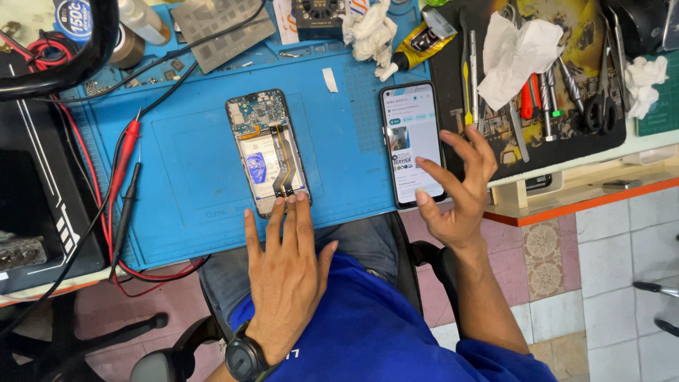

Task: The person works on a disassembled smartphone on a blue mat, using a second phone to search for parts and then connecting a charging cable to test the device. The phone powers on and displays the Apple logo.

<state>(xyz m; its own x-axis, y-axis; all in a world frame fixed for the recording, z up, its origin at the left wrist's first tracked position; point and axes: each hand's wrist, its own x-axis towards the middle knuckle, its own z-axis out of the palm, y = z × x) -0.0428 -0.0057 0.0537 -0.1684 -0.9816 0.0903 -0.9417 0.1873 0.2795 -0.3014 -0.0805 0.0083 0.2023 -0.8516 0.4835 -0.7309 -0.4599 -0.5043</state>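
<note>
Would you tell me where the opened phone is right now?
In the head view, the opened phone lies mid blue mat, left of the lit phone, left hand fingertips touching its lower end.

Bare blue mat [191, 184] to the left of left hand [286, 265] & betw. the hands: free to pass. Opened phone [269, 152] blocks just ahead of left fingertips. Lit phone [412, 145] sits under right hand [456, 187]; tool tray [495, 152] crowds beyond it. Probe leads [124, 184] bar far left.

Tiled floor [608, 276], orange-edged bench [566, 201], black chair [163, 354]
</note>
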